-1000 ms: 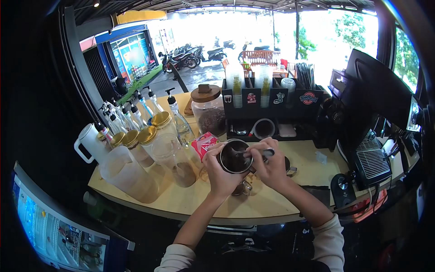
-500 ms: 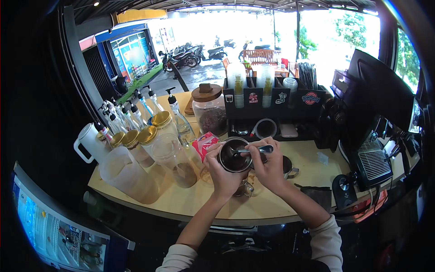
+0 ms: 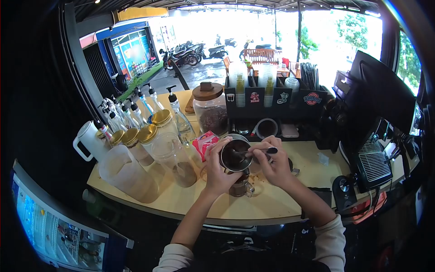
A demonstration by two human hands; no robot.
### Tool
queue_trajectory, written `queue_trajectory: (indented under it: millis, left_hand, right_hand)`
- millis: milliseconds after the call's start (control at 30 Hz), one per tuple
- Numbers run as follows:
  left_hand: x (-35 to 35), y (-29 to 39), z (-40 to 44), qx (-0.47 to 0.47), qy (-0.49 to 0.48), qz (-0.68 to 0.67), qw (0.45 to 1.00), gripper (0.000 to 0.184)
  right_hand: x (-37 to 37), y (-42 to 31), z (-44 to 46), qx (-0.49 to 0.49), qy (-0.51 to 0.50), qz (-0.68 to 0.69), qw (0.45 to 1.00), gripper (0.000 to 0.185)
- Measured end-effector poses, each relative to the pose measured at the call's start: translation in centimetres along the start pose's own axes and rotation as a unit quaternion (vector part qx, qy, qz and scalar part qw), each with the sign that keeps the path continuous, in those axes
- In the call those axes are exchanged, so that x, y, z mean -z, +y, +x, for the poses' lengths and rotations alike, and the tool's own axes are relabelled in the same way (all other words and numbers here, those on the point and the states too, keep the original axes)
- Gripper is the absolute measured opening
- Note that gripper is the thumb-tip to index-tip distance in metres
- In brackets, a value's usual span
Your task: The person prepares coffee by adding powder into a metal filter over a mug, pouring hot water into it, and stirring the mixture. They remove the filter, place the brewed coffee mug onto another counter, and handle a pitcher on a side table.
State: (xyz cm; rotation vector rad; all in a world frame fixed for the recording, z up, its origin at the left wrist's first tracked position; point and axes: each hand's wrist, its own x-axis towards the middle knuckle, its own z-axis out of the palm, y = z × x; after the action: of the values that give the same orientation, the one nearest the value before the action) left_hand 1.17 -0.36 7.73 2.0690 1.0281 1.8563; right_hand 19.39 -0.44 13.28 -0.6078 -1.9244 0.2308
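Note:
My left hand [image 3: 219,174] is wrapped round a metal cup [image 3: 223,164], tilted so its mouth faces me. Dark brown contents show inside the cup. In my right hand [image 3: 273,165] is a spoon [image 3: 271,150], pinched by the handle, its bowl down in the cup. Beneath the cup, a glass mug [image 3: 242,187] with dark liquid stands on the wooden counter [image 3: 204,206]. A red and white packet [image 3: 206,144] lies just behind my left hand. Left of that hand is a clear container [image 3: 183,174] with brown powder at its bottom.
Several gold-lidded jars [image 3: 147,134], pump bottles [image 3: 181,121] and a white pitcher [image 3: 87,141] crowd the left side. Behind my hands are a wooden-lidded jar [image 3: 213,113] and a black cup rack [image 3: 274,102]. A coffee machine [image 3: 371,158] stands at the right.
The cup has moved slightly right and tipped further toward me, showing more of the glass mug below. The spoon has shifted within it, and my right hand has moved a little right.

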Motion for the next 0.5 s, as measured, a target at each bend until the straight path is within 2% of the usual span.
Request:
queue_trajectory:
  millis: [67,133,233,300,433,500]
  left_hand:
    - [0.6,0.2,0.5,-0.003,-0.013,0.012,1.000,0.085]
    - [1.1,0.4,0.8,-0.008,-0.027,0.022,0.999,0.084]
    - [1.8,0.3,1.0,0.000,-0.060,0.003,0.998,0.082]
    - [2.2,0.2,1.3,0.003,-0.111,0.025,0.993,0.080]
    - [2.9,0.0,1.4,0.030,-0.144,0.006,0.989,0.081]
    - [3.3,0.2,1.7,0.034,-0.183,-0.010,0.982,0.081]
  right_hand:
    - [0.1,0.2,0.0,-0.005,-0.007,0.018,1.000,0.009]
    - [0.0,0.5,-0.4,0.040,-0.039,-0.029,0.998,0.009]
    - [0.6,0.1,0.5,-0.013,-0.046,0.025,0.999,0.009]
    - [0.4,0.4,0.4,-0.004,-0.072,0.028,0.997,0.008]
    - [1.8,0.4,1.6,0.018,-0.120,0.001,0.993,0.008]
    - [2.5,0.7,2.4,-0.001,-0.157,0.020,0.987,0.010]
